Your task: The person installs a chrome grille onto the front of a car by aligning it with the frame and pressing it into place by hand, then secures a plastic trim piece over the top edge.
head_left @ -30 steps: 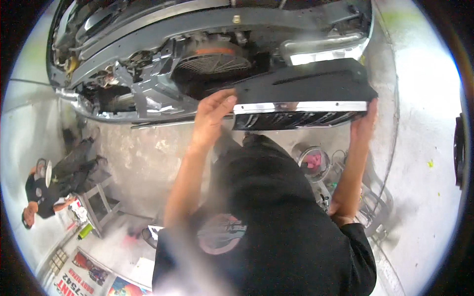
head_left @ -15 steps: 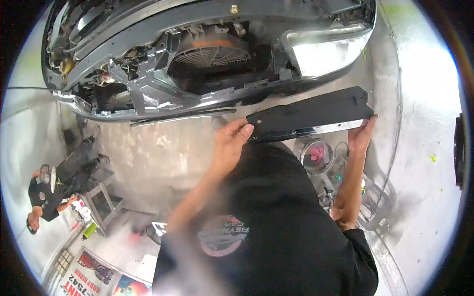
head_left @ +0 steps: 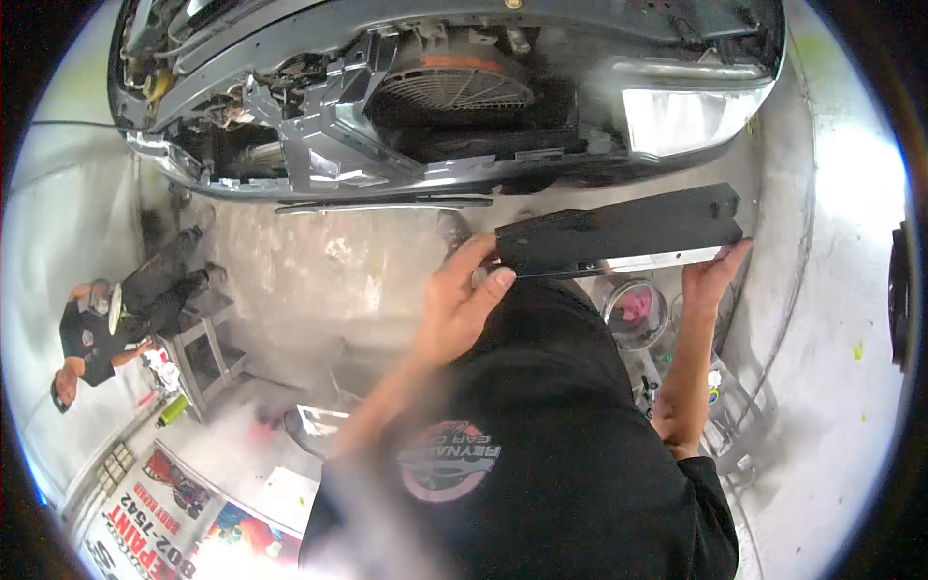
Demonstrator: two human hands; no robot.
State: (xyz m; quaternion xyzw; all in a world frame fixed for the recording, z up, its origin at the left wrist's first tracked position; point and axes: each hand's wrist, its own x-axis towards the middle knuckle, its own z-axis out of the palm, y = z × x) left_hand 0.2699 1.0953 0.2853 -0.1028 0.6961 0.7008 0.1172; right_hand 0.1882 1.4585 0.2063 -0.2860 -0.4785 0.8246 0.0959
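Note:
My left hand [head_left: 462, 300] grips the left end of a long black panel [head_left: 609, 227], with a bright metal strip along its near edge. My right hand [head_left: 713, 271] holds the same panel at its right end. I hold it level in front of my body, just below the front of a dark car [head_left: 348, 24]. The car's front is open, showing brackets, wiring, a fan grille [head_left: 454, 87] and a headlight [head_left: 686, 121] at the right. A long thin strip [head_left: 382, 207] lies beyond my left hand, under the car's front edge.
A person in dark clothes [head_left: 92, 329] is at the left beside a metal stool or stand [head_left: 208, 358] with a green bottle [head_left: 172, 410]. A metal bucket with pink cloth [head_left: 633, 307] is below the panel. A printed sign [head_left: 169, 503] lies at lower left; a white wall [head_left: 846, 271] is right.
The panel has moved down, away from the car's front, and tilted so that its flat black face shows more. Both my hands moved with it, the left one shifting rightward.

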